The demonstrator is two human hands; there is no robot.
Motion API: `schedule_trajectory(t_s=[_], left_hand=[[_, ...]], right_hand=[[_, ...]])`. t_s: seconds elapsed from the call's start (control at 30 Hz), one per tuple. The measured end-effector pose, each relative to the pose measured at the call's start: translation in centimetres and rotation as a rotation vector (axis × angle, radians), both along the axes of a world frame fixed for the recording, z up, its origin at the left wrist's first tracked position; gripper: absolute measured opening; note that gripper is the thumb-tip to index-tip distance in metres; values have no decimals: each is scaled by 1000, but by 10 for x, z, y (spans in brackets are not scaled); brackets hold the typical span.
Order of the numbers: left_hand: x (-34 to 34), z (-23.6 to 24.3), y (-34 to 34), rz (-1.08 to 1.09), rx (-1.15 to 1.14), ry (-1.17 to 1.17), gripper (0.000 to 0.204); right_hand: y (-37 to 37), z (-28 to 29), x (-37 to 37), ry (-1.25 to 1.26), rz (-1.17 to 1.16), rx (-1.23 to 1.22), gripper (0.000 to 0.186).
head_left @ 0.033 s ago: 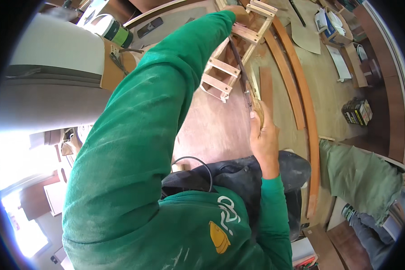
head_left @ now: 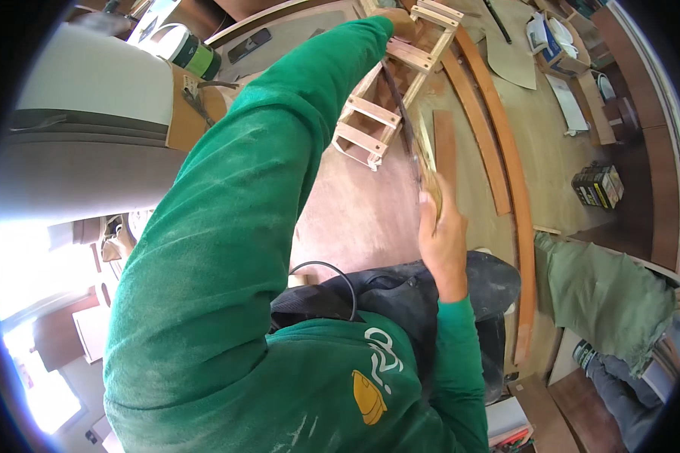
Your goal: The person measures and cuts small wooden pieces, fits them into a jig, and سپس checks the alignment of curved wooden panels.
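Observation:
A small pale wooden frame with several cross slats (head_left: pixel 375 112) lies on the board ahead of me, like a short ladder. My left hand (head_left: pixel 402 24) is at its far end, closed around the frame's side; the sleeve and wood hide part of the fingers. In my right hand (head_left: pixel 443 235) is the wooden handle of what looks like a handsaw (head_left: pixel 406 124). Its long dark blade, seen nearly edge-on, runs forward across the frame between the slats. Beside the blade lies a short brown wood strip (head_left: pixel 445 143).
Two long brown wooden strips (head_left: pixel 499 124) curve along the right. Farther right are a cardboard box (head_left: pixel 557 45), a small dark box (head_left: pixel 597 186) and a green cloth (head_left: pixel 608 294). A white-and-green bucket (head_left: pixel 191 51) and a phone (head_left: pixel 250 45) sit at the far left.
My right hand and the handsaw have shifted very slightly, and the handle end looks more blurred. My left hand stays at the frame's far end.

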State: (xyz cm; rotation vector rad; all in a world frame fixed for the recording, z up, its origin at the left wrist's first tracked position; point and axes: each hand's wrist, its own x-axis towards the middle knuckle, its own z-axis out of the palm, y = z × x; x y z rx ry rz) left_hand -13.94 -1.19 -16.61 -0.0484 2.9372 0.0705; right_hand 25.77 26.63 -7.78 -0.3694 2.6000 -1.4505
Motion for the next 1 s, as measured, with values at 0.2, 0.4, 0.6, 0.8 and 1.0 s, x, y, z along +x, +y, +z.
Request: schedule_trajectory(t_s=[0.2,0.4,0.6,0.8,1.0], left_hand=[[-9,-28,-68,-320,204,369,61],[6,4,-4,-34,56,36,50],[5,12,-4,-6,-73,-63,51],[-16,-30,-75,-46,43,186,56],[3,-16,-3,-116,30,146,71]], right_hand=[[90,50,115,-164,38,83,46],[47,18,62,-54,-11,104,45],[-24,15,-29,-59,28,36,44],[76,40,102,-138,68,35,45],[61,34,83,-165,-33,91,45]])
